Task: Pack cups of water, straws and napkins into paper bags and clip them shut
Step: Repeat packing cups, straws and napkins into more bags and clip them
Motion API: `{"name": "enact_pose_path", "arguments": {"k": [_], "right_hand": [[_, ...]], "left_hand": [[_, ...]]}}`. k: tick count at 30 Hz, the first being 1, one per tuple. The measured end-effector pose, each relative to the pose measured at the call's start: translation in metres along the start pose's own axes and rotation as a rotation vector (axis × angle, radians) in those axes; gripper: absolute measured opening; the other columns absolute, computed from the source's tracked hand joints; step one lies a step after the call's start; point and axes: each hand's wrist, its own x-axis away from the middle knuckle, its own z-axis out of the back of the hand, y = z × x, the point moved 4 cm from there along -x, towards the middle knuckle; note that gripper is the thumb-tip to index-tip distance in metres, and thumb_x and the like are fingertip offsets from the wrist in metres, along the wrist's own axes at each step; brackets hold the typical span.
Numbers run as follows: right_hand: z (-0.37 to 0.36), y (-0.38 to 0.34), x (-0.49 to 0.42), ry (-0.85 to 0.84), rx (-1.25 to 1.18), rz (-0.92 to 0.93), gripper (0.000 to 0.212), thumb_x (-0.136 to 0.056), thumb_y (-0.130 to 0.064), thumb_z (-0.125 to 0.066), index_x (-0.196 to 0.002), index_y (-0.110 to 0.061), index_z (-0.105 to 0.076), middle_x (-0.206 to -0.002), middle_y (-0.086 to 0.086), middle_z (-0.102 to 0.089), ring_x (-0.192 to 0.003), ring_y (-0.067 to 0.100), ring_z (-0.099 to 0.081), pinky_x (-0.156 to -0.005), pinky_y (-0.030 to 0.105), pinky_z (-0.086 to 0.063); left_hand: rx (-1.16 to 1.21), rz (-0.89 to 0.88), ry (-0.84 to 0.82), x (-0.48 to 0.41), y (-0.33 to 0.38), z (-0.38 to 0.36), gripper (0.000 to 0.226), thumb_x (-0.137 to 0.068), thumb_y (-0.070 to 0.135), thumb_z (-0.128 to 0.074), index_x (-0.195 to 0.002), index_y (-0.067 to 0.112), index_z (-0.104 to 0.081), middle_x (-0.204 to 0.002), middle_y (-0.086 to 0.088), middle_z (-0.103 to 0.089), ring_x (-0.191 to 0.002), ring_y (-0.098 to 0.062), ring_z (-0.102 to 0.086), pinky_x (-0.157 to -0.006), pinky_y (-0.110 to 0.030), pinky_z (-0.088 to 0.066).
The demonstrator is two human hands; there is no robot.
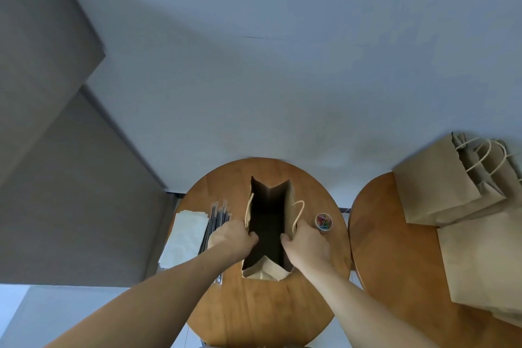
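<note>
White paper napkins [187,234] at left of round wooden surface [254,311]; black straws [216,223] beside them. Left hand [230,239], right hand [306,243]: fingers curled, pinching opposite rims of open brown paper bag [289,206], upright at centre. Small clear tub of coloured clips [323,221] near right hand. Spare brown bags [452,192] far right.

My left hand [231,237] and right hand [308,240] grip the rims of the paper bag [289,206], and its mouth gapes between them, open straight down. On the table [254,305], straws [217,217] and napkins [186,234] crowd the left edge beside my left hand. The clip jar [324,221] stands near the right edge. Toward the near edge there is bare wood. Stacked bags [440,192] cover the far side of the second table [395,263].
</note>
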Motion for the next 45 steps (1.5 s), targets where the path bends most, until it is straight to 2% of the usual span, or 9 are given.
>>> {"name": "enact_pose_path", "arguments": {"k": [6, 9, 12, 18, 20, 23, 29, 37, 45], "right_hand": [[0.015, 0.024, -0.008, 0.019, 0.174, -0.048, 0.015, -0.093, -0.035, -0.058, -0.105, -0.026, -0.056, -0.07, -0.013, -0.048, -0.061, 0.007, -0.052, -0.044, 0.017, -0.031], [0.026, 0.047, -0.007, 0.028, 0.219, -0.127, 0.01, -0.092, -0.034, -0.057, -0.099, -0.027, -0.057, -0.069, -0.013, -0.05, -0.059, 0.006, -0.051, -0.044, 0.019, -0.033], [0.025, 0.045, -0.003, 0.008, 0.202, -0.11, 0.009, -0.093, -0.037, -0.055, -0.097, -0.03, -0.053, -0.073, -0.013, -0.052, -0.06, 0.005, -0.05, -0.045, 0.019, -0.031], [0.017, 0.029, 0.011, -0.091, 0.123, 0.023, 0.035, -0.092, -0.057, -0.052, -0.113, -0.03, -0.052, -0.087, -0.013, -0.061, -0.074, 0.006, -0.063, -0.054, 0.015, -0.044], [0.019, 0.029, 0.014, -0.099, 0.117, 0.053, 0.057, -0.085, -0.068, -0.051, -0.128, -0.03, -0.044, -0.098, -0.012, -0.063, -0.082, 0.008, -0.064, -0.059, 0.016, -0.047], [0.024, 0.028, 0.016, -0.159, -0.012, 0.055, 0.091, -0.072, -0.079, -0.055, -0.146, -0.032, -0.03, -0.139, -0.008, -0.053, -0.122, 0.017, -0.057, -0.09, 0.03, -0.052], [0.056, 0.006, 0.014, -0.17, -0.152, 0.205, 0.091, -0.076, -0.062, -0.068, -0.151, -0.029, -0.027, -0.152, -0.007, -0.038, -0.138, 0.017, -0.04, -0.107, 0.036, -0.042], [0.109, -0.043, -0.017, -0.056, -0.015, 0.35, 0.069, -0.092, -0.046, -0.057, -0.151, -0.021, -0.03, -0.155, 0.001, -0.033, -0.14, 0.022, -0.034, -0.111, 0.04, -0.038], [0.164, -0.138, -0.039, -0.029, 0.094, 0.622, 0.072, -0.091, -0.05, -0.056, -0.15, -0.019, -0.031, -0.153, 0.002, -0.033, -0.139, 0.024, -0.031, -0.109, 0.04, -0.034]], "left_hand": [[-0.161, 0.044, 0.025, -0.004, -0.005, 0.012, 0.017, -0.1, 0.024, -0.048, -0.099, 0.015, -0.063, -0.09, 0.0, -0.066, -0.082, -0.018, -0.069, -0.071, -0.026, -0.057], [-0.109, 0.093, 0.038, -0.006, -0.03, 0.019, 0.02, -0.099, 0.024, -0.047, -0.082, 0.018, -0.057, -0.077, 0.0, -0.065, -0.064, -0.016, -0.068, -0.059, -0.023, -0.056], [-0.031, 0.03, 0.03, -0.006, -0.032, 0.009, 0.018, -0.098, 0.032, -0.046, -0.092, 0.021, -0.059, -0.08, 0.003, -0.064, -0.067, -0.016, -0.068, -0.069, -0.027, -0.06], [0.075, -0.176, -0.028, -0.003, -0.014, 0.0, 0.076, -0.084, 0.066, -0.052, -0.146, 0.034, -0.022, -0.134, 0.001, -0.057, -0.092, -0.014, -0.066, -0.069, -0.022, -0.054], [0.111, -0.213, 0.014, -0.003, -0.009, 0.012, 0.089, -0.077, 0.072, -0.055, -0.149, 0.039, -0.013, -0.152, 0.001, -0.04, -0.116, -0.022, -0.061, -0.082, -0.033, -0.053], [0.123, -0.312, 0.053, 0.0, 0.003, 0.034, 0.099, -0.069, 0.081, -0.054, -0.149, 0.046, -0.006, -0.162, 0.006, -0.023, -0.141, -0.026, -0.038, -0.108, -0.05, -0.041], [0.064, -0.453, 0.142, 0.008, 0.027, 0.073, 0.092, -0.075, 0.084, -0.039, -0.152, 0.037, -0.019, -0.159, 0.008, -0.028, -0.143, -0.018, -0.031, -0.111, -0.041, -0.033], [-0.268, -0.327, 0.251, 0.005, 0.047, 0.123, 0.07, -0.093, 0.06, -0.04, -0.151, 0.022, -0.03, -0.158, -0.003, -0.03, -0.144, -0.026, -0.028, -0.113, -0.049, -0.031], [-0.225, -0.201, 0.495, 0.046, 0.026, 0.233, 0.069, -0.094, 0.06, -0.042, -0.15, 0.021, -0.033, -0.158, -0.002, -0.032, -0.144, -0.025, -0.029, -0.113, -0.047, -0.029]]}}
